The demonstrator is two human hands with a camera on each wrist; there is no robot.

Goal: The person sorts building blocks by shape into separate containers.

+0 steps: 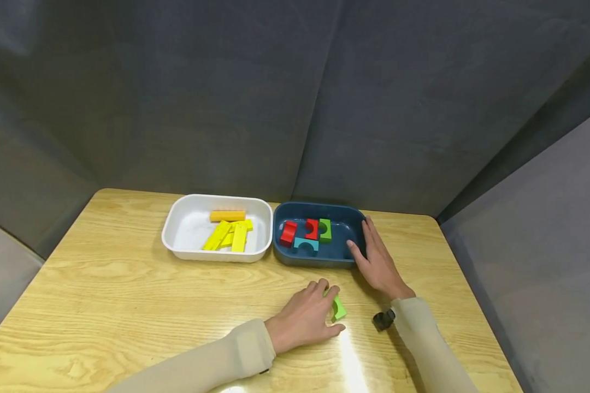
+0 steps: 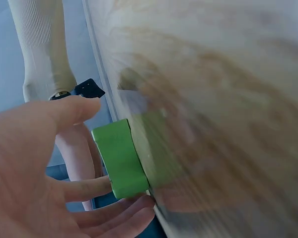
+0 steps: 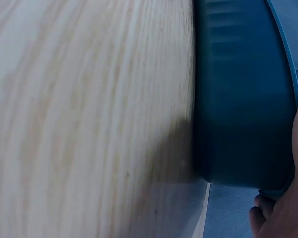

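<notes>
My left hand [image 1: 306,316] is low over the table around a green arch block [image 1: 338,309] with a curved notch. In the left wrist view the fingers lie along the block's [image 2: 121,161] far end, while the thumb stands apart from it. My right hand [image 1: 379,267] holds the right end of a dark blue bin [image 1: 314,263], thumb over the rim and fingers along the outside. Inside that bin, toward its left, lie a red arch block [image 1: 312,228], another red block [image 1: 288,233], a teal arch block [image 1: 300,241] and a green arch block [image 1: 326,231].
A white bin [image 1: 177,240] stands against the blue bin's left side, with several yellow blocks [image 1: 240,238] and an orange-yellow block [image 1: 228,216] inside. Both bins are near the back edge of the wooden table [image 1: 128,305]. A grey curtain [image 1: 216,109] hangs behind.
</notes>
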